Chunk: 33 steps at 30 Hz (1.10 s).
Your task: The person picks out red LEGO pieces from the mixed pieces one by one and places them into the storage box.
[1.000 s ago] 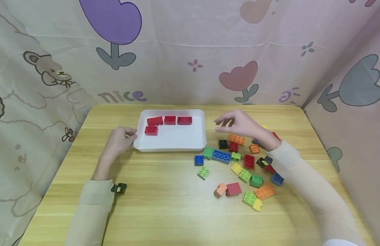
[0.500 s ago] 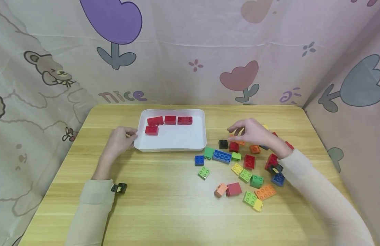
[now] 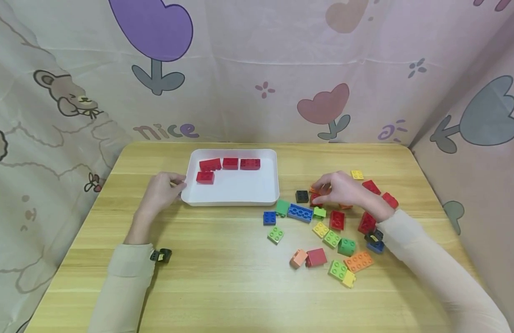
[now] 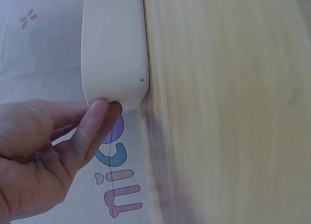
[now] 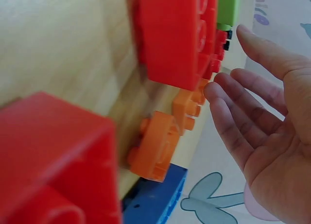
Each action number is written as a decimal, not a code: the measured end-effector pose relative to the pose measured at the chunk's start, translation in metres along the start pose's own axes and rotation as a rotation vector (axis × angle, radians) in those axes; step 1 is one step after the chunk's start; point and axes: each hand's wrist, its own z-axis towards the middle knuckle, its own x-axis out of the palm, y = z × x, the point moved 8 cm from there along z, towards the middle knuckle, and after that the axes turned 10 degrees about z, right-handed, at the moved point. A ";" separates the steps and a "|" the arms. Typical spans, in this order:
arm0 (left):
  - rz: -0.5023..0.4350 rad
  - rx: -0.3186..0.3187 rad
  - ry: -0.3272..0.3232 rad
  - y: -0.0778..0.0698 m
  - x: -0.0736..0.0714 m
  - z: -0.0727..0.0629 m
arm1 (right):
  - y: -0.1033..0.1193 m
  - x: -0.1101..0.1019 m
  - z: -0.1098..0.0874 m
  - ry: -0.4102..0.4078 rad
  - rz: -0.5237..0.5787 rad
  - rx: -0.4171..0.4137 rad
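My left hand (image 3: 163, 190) holds the left end of a white tray (image 3: 244, 190), thumb and fingertips pinching its end wall in the left wrist view. Several red building blocks (image 3: 205, 177) lie in the tray. On the right, my right hand (image 3: 342, 188) reaches down over a small red block (image 3: 315, 200), fingertips right at its edge. Thumb and fingers stand apart around that block in the right wrist view. An orange block (image 3: 312, 189) is partly covered by the hand, and a black block (image 3: 301, 196) sits just left of it.
Loose blocks spread over the table's right half, among them a blue block (image 3: 300, 212), a yellow block (image 3: 357, 175), an orange block (image 3: 358, 261) and a red block (image 3: 337, 220). A patterned curtain (image 3: 240, 106) stands behind the wooden table (image 3: 219, 286).
My right hand has moved from beside the tray to the right and down onto the small red block. My left hand and the tray have stayed put.
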 end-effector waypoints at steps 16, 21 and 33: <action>-0.005 0.005 -0.004 -0.001 -0.001 0.000 | -0.001 0.008 0.001 0.045 -0.050 -0.023; -0.018 0.009 -0.012 0.000 -0.001 0.000 | 0.002 0.011 0.001 0.068 -0.047 -0.040; -0.032 0.004 -0.009 0.000 -0.001 -0.001 | 0.004 0.007 0.001 0.033 -0.049 -0.053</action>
